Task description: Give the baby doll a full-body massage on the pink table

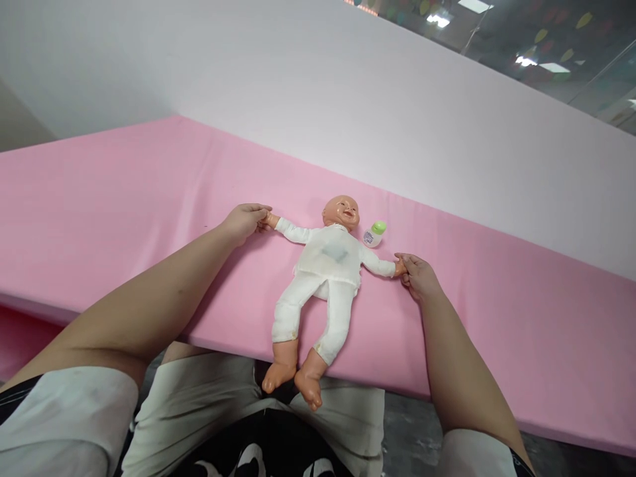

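A baby doll [332, 255] in a white cloth suit lies on its back on the pink table, head away from me. Its bare feet hang past the near edge, above my lap. My left hand [248, 222] is closed around the doll's hand on the left side, pinching it between thumb and fingers. On the right side, my right hand [416, 273] grips the doll's other hand the same way. Both doll arms are stretched outward. A small white bottle with a green cap [375, 234] lies beside the doll's head, touching neither of my hands.
The pink cover [124, 199] spreads over the long table to both sides. A white wall [318, 86] rises directly behind it, with a dark glass pane [521, 46] above at the upper right. My legs are under the table's near edge.
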`<state>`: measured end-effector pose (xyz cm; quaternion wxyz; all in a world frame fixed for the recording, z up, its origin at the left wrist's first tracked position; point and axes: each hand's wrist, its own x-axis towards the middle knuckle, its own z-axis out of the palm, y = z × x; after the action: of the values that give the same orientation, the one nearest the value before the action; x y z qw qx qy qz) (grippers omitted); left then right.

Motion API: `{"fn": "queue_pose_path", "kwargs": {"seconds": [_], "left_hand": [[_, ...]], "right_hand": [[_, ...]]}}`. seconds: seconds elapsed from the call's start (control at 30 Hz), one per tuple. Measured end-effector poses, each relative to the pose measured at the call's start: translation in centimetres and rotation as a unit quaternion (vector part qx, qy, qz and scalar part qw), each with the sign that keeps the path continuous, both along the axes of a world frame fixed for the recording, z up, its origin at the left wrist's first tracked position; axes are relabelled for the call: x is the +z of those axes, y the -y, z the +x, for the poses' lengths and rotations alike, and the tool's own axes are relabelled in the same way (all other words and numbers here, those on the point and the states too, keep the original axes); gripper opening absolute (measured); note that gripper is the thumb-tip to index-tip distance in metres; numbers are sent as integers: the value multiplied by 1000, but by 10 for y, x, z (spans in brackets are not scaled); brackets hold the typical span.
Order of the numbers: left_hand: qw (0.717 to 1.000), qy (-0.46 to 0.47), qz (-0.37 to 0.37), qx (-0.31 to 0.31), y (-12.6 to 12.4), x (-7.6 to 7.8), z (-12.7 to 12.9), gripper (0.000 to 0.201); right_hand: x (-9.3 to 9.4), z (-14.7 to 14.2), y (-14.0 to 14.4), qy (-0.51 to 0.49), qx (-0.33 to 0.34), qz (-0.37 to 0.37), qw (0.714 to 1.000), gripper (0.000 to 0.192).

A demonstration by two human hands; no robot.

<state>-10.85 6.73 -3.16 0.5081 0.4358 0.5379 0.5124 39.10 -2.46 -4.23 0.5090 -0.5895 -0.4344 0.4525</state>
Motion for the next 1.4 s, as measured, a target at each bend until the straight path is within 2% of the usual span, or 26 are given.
{"fn": "queue_pose_path", "kwargs": {"seconds": [0.2, 0.4, 0.57, 0.67, 0.93, 1.07, 1.17, 1.27, 1.4], "left_hand": [[1000, 3, 14, -27, -1, -4, -4, 46], [998, -21, 38, -45, -2, -7, -7, 34], [998, -40, 40, -27, 1, -1, -3, 15], [998, -43, 35, -17, 3, 2, -1, 12], [1000, -27, 0, -1, 2, 4, 2, 13], [1000, 0, -8, -4, 4, 7, 2, 23], [999, 46, -15, -8, 8, 8, 5, 30], [994, 96, -26, -34, 16, 11, 12, 22], [992, 78, -28, -96, 26, 12, 28, 21]], "right_hand": [[4, 3, 4, -56, 47, 3, 997, 57], [5, 1, 6, -9, 65, 1, 998, 46], [2, -2, 3, 27, 42, 4, 999, 47], [0, -2, 0, 23, 27, 15, 999, 49], [-9, 2, -6, 28, -21, 26, 999, 45], [-7, 0, -5, 34, -30, 31, 999, 43], [0, -5, -3, -30, -29, 33, 999, 46], [9, -13, 1, -135, -10, 44, 990, 45], [14, -28, 5, -172, -1, 40, 984, 49]]}}
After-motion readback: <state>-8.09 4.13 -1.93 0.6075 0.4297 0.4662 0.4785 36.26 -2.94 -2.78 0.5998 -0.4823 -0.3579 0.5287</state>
